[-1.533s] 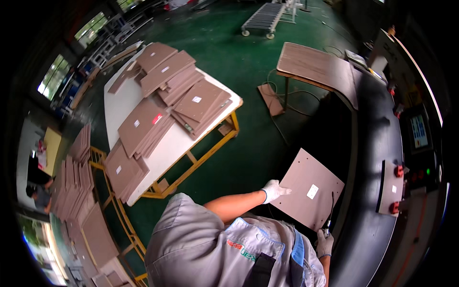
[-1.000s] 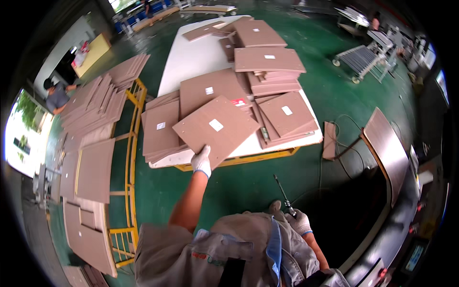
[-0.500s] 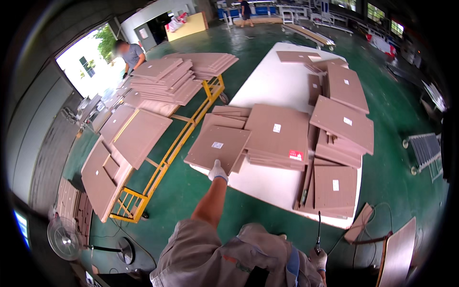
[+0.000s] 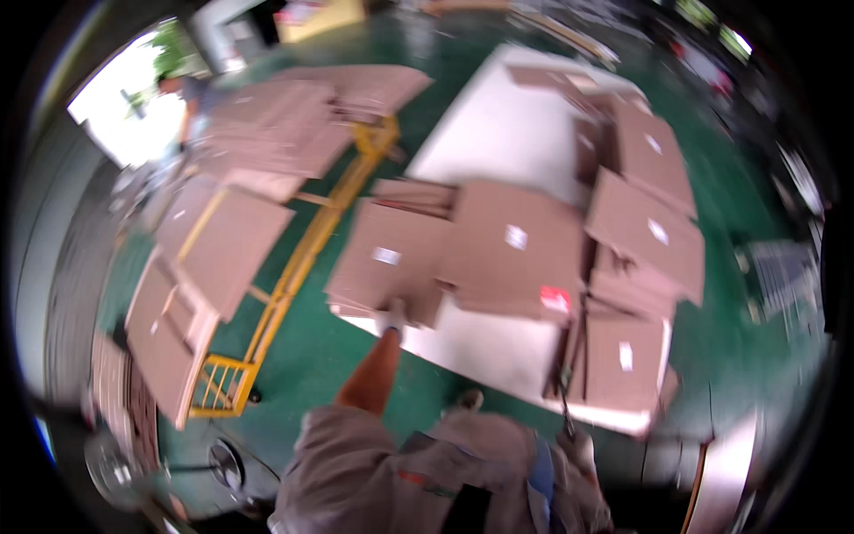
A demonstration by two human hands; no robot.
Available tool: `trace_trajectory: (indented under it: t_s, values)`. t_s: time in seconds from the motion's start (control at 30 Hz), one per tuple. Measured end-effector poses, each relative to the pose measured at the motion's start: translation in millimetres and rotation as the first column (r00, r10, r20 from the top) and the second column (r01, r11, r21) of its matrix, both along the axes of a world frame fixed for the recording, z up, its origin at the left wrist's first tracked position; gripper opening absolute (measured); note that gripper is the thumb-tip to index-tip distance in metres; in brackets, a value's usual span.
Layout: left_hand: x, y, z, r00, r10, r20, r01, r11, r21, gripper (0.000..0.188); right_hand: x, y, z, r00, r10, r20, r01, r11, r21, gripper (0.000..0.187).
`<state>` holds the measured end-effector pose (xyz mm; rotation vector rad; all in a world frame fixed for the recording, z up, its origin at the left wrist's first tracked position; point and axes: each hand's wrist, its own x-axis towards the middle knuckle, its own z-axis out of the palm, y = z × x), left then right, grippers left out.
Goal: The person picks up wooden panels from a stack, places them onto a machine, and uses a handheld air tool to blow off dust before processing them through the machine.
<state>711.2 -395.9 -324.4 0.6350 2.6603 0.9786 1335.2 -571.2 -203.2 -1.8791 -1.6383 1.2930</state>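
Observation:
My left hand point(image 4: 391, 316), in a pale glove, is at the near edge of a brown panel point(image 4: 387, 236) with a white label. It seems to grip that edge, though motion blurs the fingers. The panel lies over other panels at the white table's near left corner. My gloved right hand point(image 4: 578, 448) is closed around a dark tool with a long thin nozzle point(image 4: 567, 405), which looks like an air blow gun. Its nozzle points up toward the near right panel stack point(image 4: 623, 378). To the right of my left hand is a wider stack point(image 4: 507, 258) bearing a red label.
A yellow-framed trolley point(image 4: 302, 267) carries more brown panels on the left. Behind it a person point(image 4: 189, 98) stands near the bright doorway. A stand fan point(image 4: 116, 467) is low on the left. The white tabletop point(image 4: 485, 125) shows between stacks. A board point(image 4: 729, 472) leans at lower right.
The view has swung and blurred. The labelled panel now covers more of the stack behind it, my left hand still at its edge. My right hand has moved up and left with the tool.

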Motion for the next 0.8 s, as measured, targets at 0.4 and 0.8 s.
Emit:
trace_trajectory:
  t_s: [0.4,0.8]
  values:
    - [436.4,-43.0,-4.9,0.135,-0.913,0.386,0.797,0.332,0.505,0.036,53.4,-177.4,-4.5,0.489,-0.866,0.104,0.858,0.456,-0.237,0.041]
    - [584.8,72.5,62.3,-0.100,-0.994,-0.035,0.914,-0.078,-0.397,0.130,140.6,-180.9,-9.8,0.582,-0.805,-0.116,0.666,0.554,-0.499,0.053]
